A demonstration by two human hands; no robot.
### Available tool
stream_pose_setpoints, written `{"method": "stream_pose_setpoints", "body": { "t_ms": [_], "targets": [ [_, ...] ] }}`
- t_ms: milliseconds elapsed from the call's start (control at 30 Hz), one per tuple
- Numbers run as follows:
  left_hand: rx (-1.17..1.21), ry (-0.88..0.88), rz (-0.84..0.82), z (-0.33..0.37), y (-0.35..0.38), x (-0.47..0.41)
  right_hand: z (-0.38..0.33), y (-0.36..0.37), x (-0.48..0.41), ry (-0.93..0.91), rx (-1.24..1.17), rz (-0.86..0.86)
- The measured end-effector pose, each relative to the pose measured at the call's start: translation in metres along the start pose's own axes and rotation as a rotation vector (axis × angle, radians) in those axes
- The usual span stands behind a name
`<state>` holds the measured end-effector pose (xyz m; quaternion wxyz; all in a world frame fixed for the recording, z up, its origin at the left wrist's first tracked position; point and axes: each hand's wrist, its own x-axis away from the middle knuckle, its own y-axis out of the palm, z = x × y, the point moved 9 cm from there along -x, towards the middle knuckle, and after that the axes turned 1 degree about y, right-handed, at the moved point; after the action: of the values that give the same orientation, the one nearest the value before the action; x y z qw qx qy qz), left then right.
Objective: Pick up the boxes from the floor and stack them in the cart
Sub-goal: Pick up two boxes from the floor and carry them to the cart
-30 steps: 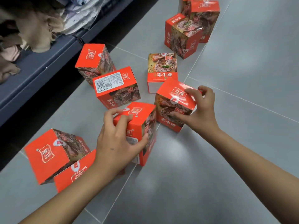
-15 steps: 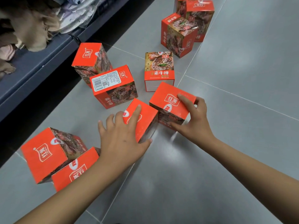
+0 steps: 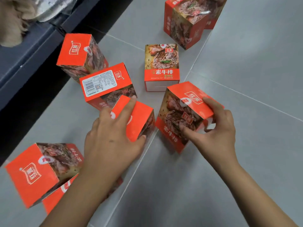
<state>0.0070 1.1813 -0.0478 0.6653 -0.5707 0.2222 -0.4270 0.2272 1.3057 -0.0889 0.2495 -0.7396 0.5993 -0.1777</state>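
Note:
Several red-orange food boxes lie scattered on the grey tiled floor point(image 3: 246, 153). My left hand point(image 3: 111, 141) grips one red box point(image 3: 139, 122) from above, fingers over its top and thumb on its near corner. My right hand point(image 3: 214, 133) holds a second box point(image 3: 178, 112) beside it, tilted, fingers on its top flap and thumb on its printed front. The two held boxes sit close together, almost touching. No cart is in view.
Other boxes: one showing a barcode point(image 3: 105, 84), one behind it point(image 3: 78, 53), one upright with a steak picture point(image 3: 161, 66), a group at top right point(image 3: 186, 22), two at lower left point(image 3: 37, 172). A dark shelf point(image 3: 24, 51) with fabric items runs along the left.
The view has moved closer to the floor. My right hand has tipped its box so the printed front faces me. My left hand has closed further around its box.

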Motion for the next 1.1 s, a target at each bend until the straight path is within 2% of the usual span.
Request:
{"method": "stream_pose_setpoints", "body": {
  "t_ms": [267,600,800,1000,1100],
  "targets": [
    [0.023,-0.107,-0.041,-0.015,-0.096,0.039,-0.089,-0.041,0.033,0.067,0.027,-0.153],
    [0.002,-0.272,-0.171,-0.016,-0.308,0.143,-0.314,-0.133,0.071,-0.089,0.137,-0.405],
    [-0.019,-0.404,-0.177,-0.017,-0.422,0.229,-0.442,-0.177,0.117,-0.155,0.089,-0.581],
    [0.126,-0.634,-0.151,-0.038,-0.498,0.34,-0.534,-0.206,0.184,-0.148,0.032,-0.729],
    [0.139,-0.729,-0.111,-0.054,-0.526,0.397,-0.573,-0.205,0.222,-0.216,0.02,-0.833]
  ]
}}
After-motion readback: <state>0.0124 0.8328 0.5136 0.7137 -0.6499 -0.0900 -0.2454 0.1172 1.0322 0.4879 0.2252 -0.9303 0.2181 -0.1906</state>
